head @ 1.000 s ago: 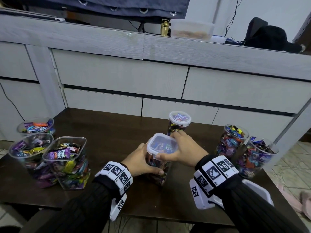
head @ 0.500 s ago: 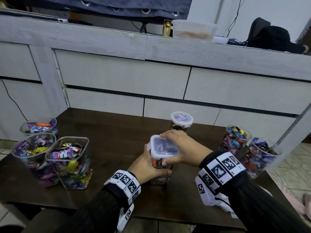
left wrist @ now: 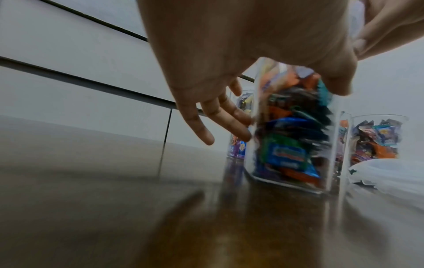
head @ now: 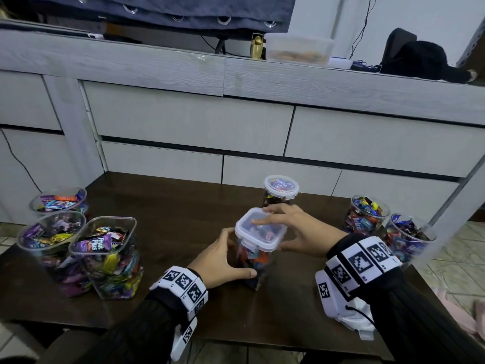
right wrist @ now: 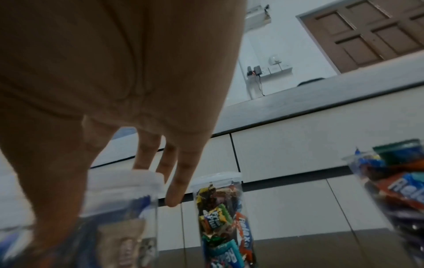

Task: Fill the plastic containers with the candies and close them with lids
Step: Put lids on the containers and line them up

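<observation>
A clear square container (head: 252, 261) packed with wrapped candies stands on the dark table (head: 170, 206), with a clear square lid (head: 259, 231) on top. My left hand (head: 223, 258) grips the container's body, thumb across the front and fingers round the far left side (left wrist: 220, 117). My right hand (head: 296, 229) lies over the lid with straight fingers (right wrist: 174, 181); the forefinger rests on its top and the thumb is at its right edge. Whether the lid is fully seated does not show.
Behind stands a lidded round container (head: 280, 190). Two unlidded full containers (head: 367, 216) (head: 409, 237) are at the right, three more (head: 59, 200) (head: 49, 232) (head: 105, 250) at the left. A white plastic piece (left wrist: 390, 174) lies at the right. Grey drawers (head: 183, 122) back the table.
My right hand has gone from cupping the lid to lying over it with straighter fingers. My left hand keeps its grip on the container's body.
</observation>
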A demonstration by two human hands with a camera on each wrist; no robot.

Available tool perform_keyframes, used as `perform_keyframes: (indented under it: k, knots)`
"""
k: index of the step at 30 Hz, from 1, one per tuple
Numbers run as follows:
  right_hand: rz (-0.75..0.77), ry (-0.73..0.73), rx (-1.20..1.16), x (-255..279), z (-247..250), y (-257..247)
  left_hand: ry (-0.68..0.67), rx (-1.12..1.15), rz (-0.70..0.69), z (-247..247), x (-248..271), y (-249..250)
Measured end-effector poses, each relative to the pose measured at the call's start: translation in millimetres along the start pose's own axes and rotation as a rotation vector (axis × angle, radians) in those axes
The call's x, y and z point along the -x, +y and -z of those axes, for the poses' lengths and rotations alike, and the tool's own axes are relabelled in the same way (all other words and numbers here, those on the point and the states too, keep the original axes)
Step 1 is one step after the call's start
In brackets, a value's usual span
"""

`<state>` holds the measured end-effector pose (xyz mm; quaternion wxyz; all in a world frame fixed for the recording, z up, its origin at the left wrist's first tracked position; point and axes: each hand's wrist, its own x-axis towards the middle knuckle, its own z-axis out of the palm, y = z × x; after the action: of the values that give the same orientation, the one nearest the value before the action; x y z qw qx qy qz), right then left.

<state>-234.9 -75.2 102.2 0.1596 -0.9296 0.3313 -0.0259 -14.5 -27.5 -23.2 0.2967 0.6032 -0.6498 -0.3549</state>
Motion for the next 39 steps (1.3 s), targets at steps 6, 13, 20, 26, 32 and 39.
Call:
perform_keyframes:
  k: [6,13,20,26,32,39]
  knots:
    - [-0.037,-0.182,-0.255,-1.9,5.3,-11.0,-0.039,0.127,-0.110,2.4,-6.3,17.3]
    - [0.047,0.084,-0.053,-6.0,-18.9,-24.8,-0.088,0.287,-0.148,-5.6,-9.2,10.6]
    - [-0.037,0.107,0.179,-2.3,-32.2,-29.8,-0.081,0.290,-0.151,-9.8,-11.1,10.2]
    - [-0.108,0.158,0.370,-3.6,-42.9,-36.8,-0.176,0.068,-0.069,-6.1,-10.1,10.2]
    - [-0.381,0.207,0.470,20.2,-30.5,2.2,-0.226,-0.553,0.165,5.1,-2.2,3.0]
    - [-0.549,0.285,0.499,13.0,-5.7,67.2,-0.241,-0.596,0.256,-10.2,-3.2,-1.7]
